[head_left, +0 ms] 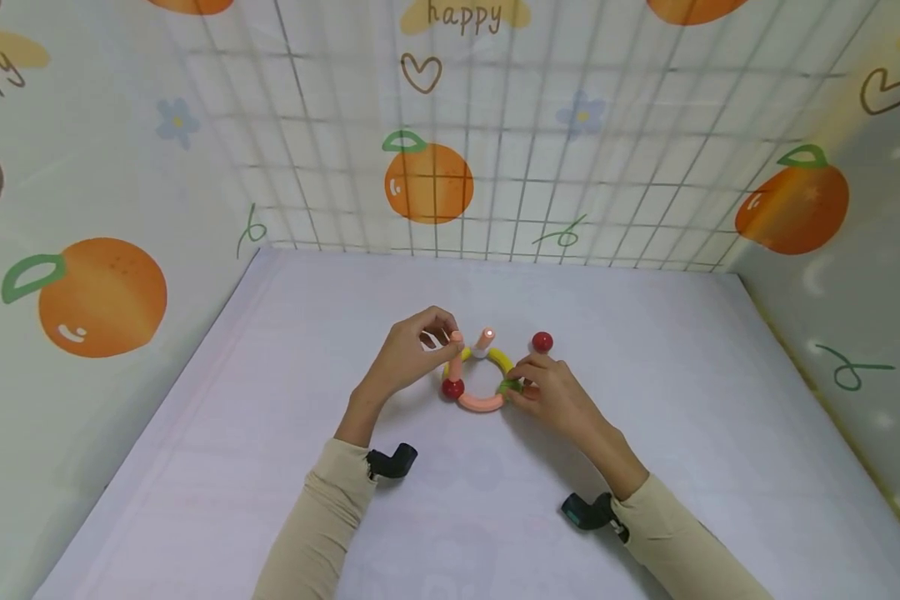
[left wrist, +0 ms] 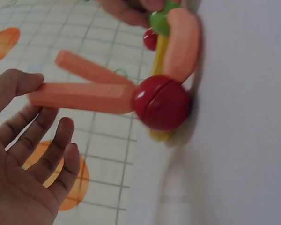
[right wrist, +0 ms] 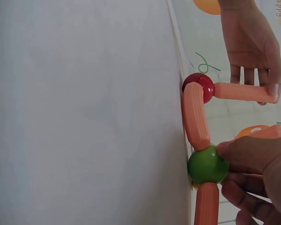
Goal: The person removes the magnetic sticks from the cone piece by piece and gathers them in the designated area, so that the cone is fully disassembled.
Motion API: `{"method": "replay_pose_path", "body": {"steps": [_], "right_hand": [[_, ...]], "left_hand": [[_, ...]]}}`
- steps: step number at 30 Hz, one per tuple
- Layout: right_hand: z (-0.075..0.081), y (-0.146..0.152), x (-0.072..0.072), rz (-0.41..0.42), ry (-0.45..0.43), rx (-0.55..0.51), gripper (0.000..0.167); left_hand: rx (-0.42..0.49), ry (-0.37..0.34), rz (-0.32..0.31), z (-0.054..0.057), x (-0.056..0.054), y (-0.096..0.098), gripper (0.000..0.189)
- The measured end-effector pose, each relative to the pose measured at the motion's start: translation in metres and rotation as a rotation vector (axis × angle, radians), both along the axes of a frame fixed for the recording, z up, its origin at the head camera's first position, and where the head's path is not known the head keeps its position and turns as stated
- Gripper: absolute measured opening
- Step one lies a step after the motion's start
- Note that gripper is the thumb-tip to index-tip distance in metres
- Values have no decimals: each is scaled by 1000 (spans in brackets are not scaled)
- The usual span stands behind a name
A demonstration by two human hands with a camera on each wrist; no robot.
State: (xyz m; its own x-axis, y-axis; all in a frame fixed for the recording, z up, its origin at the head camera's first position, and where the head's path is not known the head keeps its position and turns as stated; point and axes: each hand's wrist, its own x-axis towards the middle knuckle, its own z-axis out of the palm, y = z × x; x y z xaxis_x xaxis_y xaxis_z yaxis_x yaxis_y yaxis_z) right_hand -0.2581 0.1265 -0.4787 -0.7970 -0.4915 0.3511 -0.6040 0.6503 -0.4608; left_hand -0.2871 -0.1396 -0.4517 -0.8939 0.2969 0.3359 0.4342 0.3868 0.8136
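Observation:
A ring of toy pieces lies on the table, with a salmon-pink curved rod at the front and yellow curved rods behind. My left hand pinches the top of a straight pink rod that stands upright from a red ball at the ring's left. Thumb and fingers of my right hand grip the green ball at the right. Another pink rod extends from that green ball in the right wrist view. A second upright pink rod rises from the back of the ring.
A loose red ball lies just beyond my right hand. The pale tabletop meets a printed cloth wall with a grid showing through at the back. Black wrist cameras sit at both sleeve cuffs.

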Motion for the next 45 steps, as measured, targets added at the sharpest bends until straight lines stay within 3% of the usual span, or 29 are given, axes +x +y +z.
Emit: {"method": "replay_pose_path", "body": {"steps": [11, 21, 31, 37, 45], "right_hand": [[-4, 1, -2, 61, 37, -95, 19], [-4, 0, 0, 27, -5, -86, 19], [-1, -1, 1, -7, -80, -97, 20], [-1, -1, 1, -5, -69, -93, 20], [-1, -2, 3, -24, -76, -94, 20]], "left_hand": [[-71, -55, -35, 10, 2, -25, 17], [-123, -96, -60, 16, 4, -51, 15], [-55, -169, -37, 2, 11, -66, 21], [-41, -195, -32, -4, 13, -76, 22], [-71, -325, 24, -14, 13, -95, 19]]}}
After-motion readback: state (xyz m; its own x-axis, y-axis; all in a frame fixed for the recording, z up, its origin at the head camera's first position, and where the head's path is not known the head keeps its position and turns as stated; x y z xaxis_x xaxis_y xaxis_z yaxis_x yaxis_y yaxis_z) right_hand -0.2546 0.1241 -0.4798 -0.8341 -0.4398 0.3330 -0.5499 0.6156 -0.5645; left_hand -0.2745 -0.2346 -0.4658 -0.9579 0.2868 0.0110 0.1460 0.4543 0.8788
